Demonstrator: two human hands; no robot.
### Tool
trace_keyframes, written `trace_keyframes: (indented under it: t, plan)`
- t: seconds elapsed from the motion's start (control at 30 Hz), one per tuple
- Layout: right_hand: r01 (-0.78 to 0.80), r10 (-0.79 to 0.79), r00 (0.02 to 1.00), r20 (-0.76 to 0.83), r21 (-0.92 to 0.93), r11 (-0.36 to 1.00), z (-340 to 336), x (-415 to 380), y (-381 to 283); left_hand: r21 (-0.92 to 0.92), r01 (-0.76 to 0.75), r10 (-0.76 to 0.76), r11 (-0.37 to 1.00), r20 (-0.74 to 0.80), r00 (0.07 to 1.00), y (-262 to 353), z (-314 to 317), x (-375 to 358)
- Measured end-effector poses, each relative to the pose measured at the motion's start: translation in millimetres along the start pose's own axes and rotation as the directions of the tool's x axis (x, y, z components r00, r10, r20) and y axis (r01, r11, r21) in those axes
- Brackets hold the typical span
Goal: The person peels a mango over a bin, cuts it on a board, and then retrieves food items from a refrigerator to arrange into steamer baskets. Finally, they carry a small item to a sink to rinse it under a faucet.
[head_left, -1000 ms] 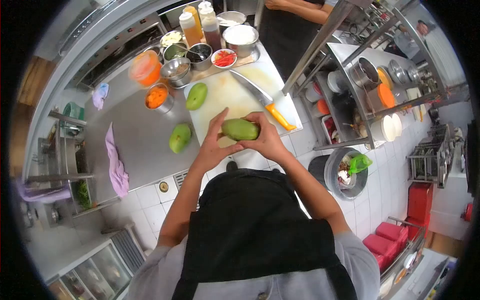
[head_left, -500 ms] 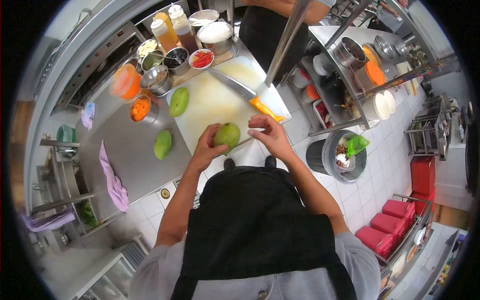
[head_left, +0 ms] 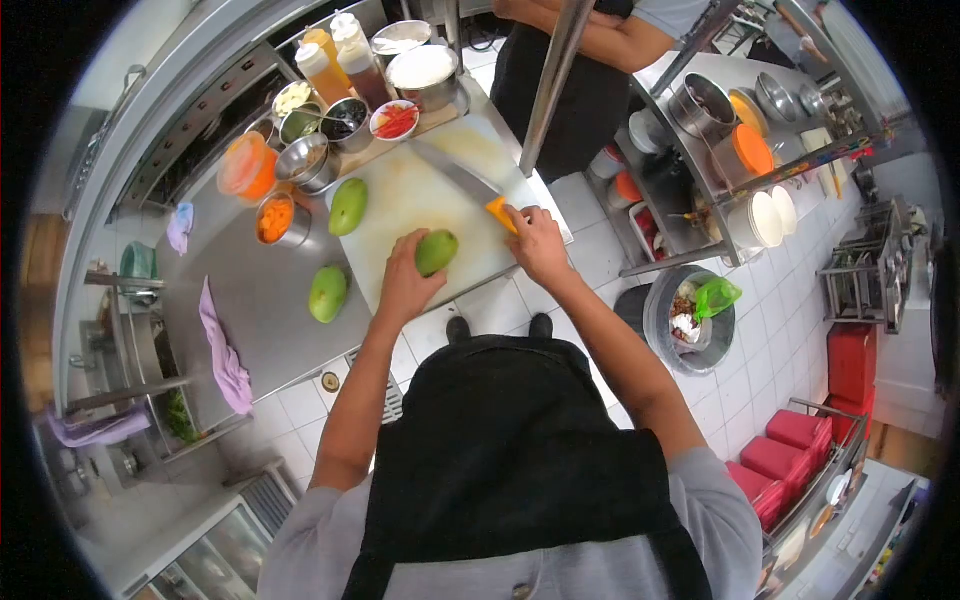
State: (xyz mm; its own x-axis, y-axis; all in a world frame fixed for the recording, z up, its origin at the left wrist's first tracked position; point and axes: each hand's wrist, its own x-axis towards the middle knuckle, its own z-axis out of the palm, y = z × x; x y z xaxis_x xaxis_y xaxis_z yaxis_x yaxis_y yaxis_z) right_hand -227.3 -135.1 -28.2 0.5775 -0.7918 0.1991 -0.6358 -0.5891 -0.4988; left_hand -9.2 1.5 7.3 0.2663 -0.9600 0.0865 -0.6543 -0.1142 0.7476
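Note:
My left hand [head_left: 408, 275] is closed around a green mango [head_left: 436, 253] low over the front of the white cutting board [head_left: 400, 205]. At the board's right side, my right hand [head_left: 540, 242] grips the yellow-orange handle of a large kitchen knife [head_left: 465, 177]. Its blade lies along the board, pointing to the back left. A second green mango [head_left: 348, 207] rests on the board's left edge. On the steel counter to the left is a third mango [head_left: 327, 294].
Behind the board stand squeeze bottles [head_left: 320, 70], a bowl of sliced red peppers [head_left: 395, 120] and a metal cup of orange pieces [head_left: 283, 220]. A purple cloth [head_left: 226, 350] lies on the counter. To the right are a waste bin [head_left: 690, 320] and another person [head_left: 560, 80].
My right hand has moved from beside the mango to the knife handle and taken hold of it. My left hand has shifted the mango slightly left and away from me.

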Motion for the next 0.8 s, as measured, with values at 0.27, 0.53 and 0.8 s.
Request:
trace_keyframes:
  t: [0.27,0.53,0.8]
  plan:
    - [-0.188,0.145,0.959,0.245,0.164,0.968,-24,-16,-17,0.197,0.005,-0.003,0.980,-0.008,1.000,-11,17,24]
    - [-0.253,0.161,0.948,0.275,0.344,0.904,-34,-66,-64,0.360,0.036,-0.037,0.932,-0.004,0.999,-9,26,25]
    - [-0.251,0.160,0.954,0.255,0.384,0.888,-31,-72,-66,0.416,-0.004,-0.003,0.909,0.015,1.000,-2,25,25]
